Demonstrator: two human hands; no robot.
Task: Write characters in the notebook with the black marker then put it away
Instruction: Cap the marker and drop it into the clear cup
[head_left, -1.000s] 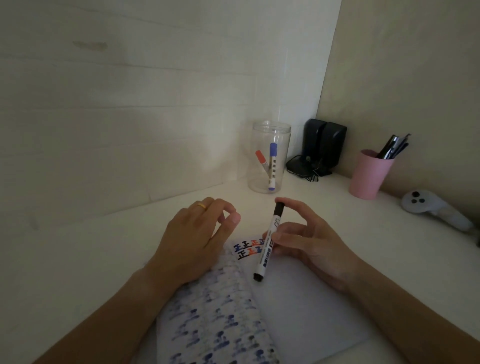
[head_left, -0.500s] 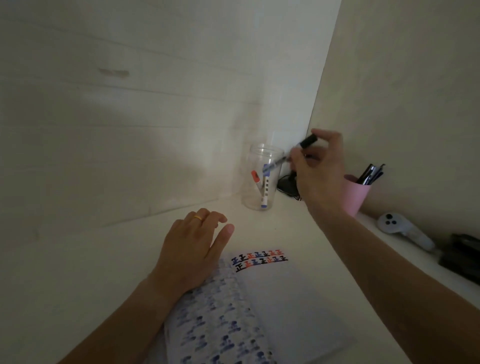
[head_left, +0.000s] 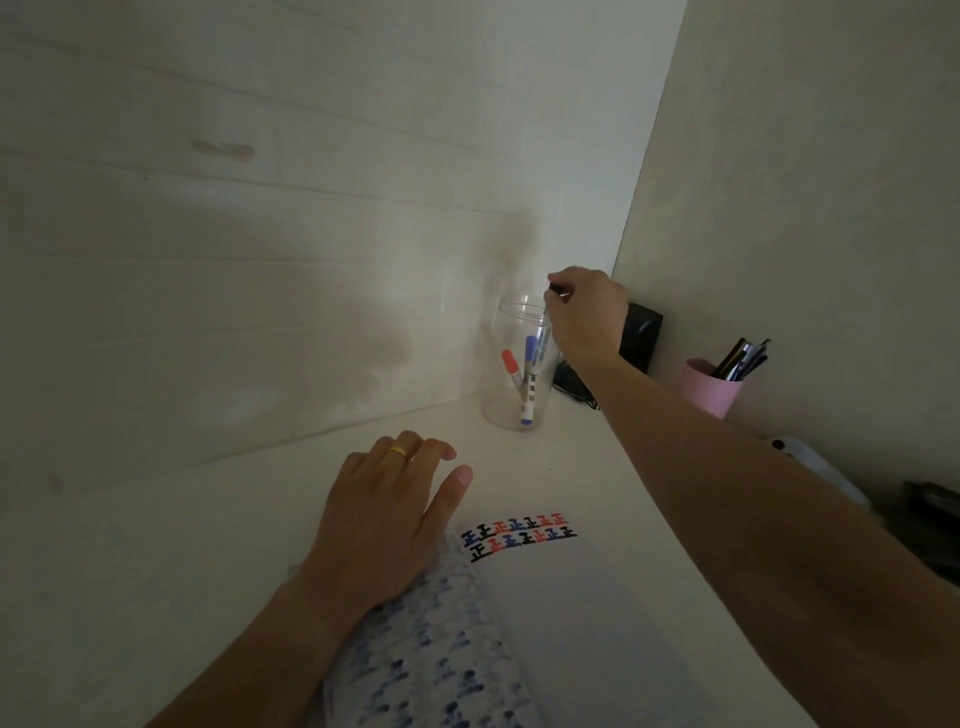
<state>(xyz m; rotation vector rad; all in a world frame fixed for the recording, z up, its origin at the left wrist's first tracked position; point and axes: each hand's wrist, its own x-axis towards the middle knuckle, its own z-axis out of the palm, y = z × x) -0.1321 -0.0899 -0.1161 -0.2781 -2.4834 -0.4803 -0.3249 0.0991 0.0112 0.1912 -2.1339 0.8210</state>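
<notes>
The open notebook lies on the white desk in front of me, with two rows of black, blue and red characters at the top of its right page. My left hand, wearing a gold ring, rests flat on the left page. My right hand is over the mouth of the clear jar, pinching the black cap end of the black marker; its body points down into the jar, mostly hidden by my fingers. A red marker and a blue marker stand in the jar.
A black speaker stands behind the jar in the corner. A pink cup with several pens is at the right wall. A white controller and a dark object lie further right, partly behind my arm.
My right hand carried the black marker from above the notebook up to the jar and has lowered it into the jar mouth. The left hand stayed on the page.
</notes>
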